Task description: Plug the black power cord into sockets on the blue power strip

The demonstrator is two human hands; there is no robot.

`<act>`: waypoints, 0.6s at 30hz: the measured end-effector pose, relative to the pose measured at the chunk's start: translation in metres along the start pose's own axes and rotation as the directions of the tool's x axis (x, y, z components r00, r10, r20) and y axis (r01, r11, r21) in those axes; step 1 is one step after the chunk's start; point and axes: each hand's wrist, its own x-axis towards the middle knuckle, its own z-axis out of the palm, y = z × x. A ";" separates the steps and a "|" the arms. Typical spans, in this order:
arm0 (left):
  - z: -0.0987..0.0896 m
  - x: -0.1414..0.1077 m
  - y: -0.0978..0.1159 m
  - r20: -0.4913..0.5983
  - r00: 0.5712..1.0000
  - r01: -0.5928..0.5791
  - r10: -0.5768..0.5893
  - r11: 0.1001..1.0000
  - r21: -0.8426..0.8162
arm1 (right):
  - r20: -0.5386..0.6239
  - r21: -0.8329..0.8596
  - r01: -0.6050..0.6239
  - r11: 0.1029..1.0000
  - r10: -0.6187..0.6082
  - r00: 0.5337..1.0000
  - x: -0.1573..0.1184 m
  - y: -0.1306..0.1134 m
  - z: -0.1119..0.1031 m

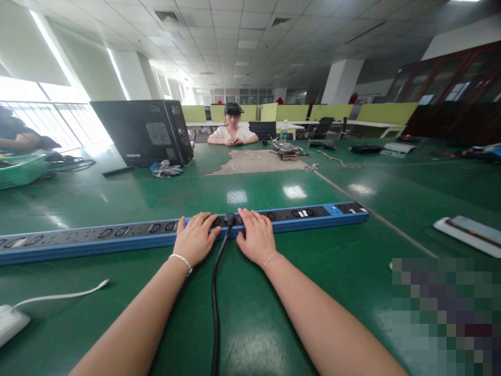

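Observation:
A long blue power strip (129, 243) with a black face and several sockets lies across the green table. A black plug (229, 220) sits upright in one of its middle sockets. Its black cable (215, 303) runs toward me between my forearms. My left hand (195, 237) rests on the strip just left of the plug, fingers stretched over the top and thumb toward the plug. On the other side, my right hand (256, 235) lies on the strip with fingers extended. Neither hand is clearly gripping the plug.
A black computer case (144, 133), gloves (166, 169) and a green basket (23, 171) stand at the far left. Across the table sits a person (233, 130). A white cable (62, 297) lies at near left, a phone (479, 228) at right.

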 end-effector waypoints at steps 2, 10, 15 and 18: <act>0.006 -0.008 0.000 -0.005 1.000 -0.029 0.030 0.999 0.022 | -0.002 -0.001 0.087 0.996 -0.087 0.996 -0.001 -0.005 -0.003; 0.006 -0.004 0.007 -0.060 0.998 -0.009 0.008 1.000 -0.012 | 0.014 -0.054 0.204 0.977 -0.204 0.979 0.008 -0.020 -0.006; 0.008 -0.004 0.006 -0.087 0.996 -0.004 0.000 0.999 -0.048 | 0.020 -0.090 0.160 0.983 -0.159 0.987 0.017 -0.027 -0.005; 0.009 -0.003 0.006 -0.087 0.996 0.003 -0.008 0.998 -0.058 | 0.035 -0.112 0.107 0.988 -0.104 0.994 0.023 -0.032 -0.005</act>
